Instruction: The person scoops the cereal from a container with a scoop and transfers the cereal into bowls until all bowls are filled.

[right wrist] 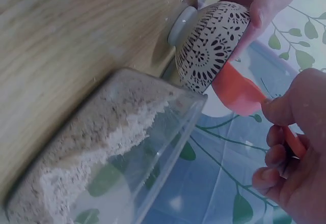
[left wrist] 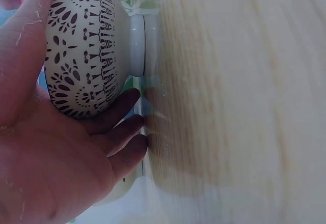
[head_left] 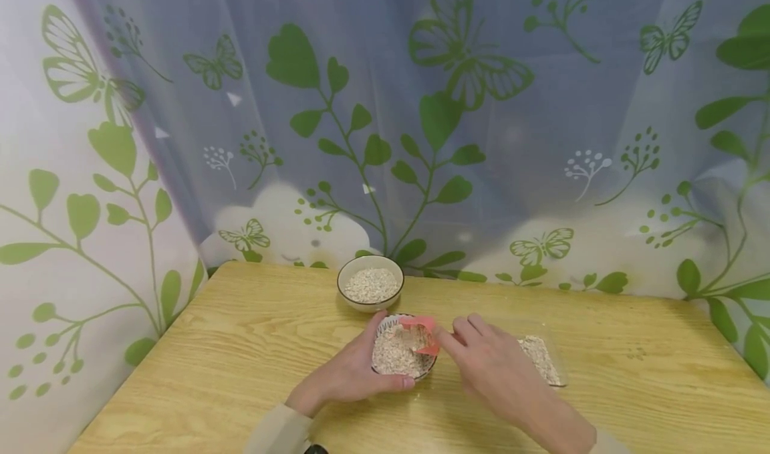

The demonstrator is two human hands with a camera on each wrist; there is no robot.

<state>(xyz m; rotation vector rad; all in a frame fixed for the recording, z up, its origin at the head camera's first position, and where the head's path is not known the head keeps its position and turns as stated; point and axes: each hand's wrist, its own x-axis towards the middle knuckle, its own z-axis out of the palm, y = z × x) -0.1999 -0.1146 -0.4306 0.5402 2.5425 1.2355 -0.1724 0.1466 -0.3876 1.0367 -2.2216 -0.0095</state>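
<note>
My left hand holds a small bowl with a dark floral pattern, its thumb on the near side and fingers round the far side. Oat flakes fill much of this bowl, and its foot is close to the tabletop. A pinkish-red scoop is in my right hand, the handle gripped between thumb and curled fingers. The scoop's head is tilted over the bowl's right side, at the rim. How much the scoop contains is hard to tell.
A second, dark-rimmed bowl of oats stands just behind the held one. To the right, partly behind my right hand, sits a clear container with more oats. Wooden table beneath; a leaf-printed curtain hangs along its back edge.
</note>
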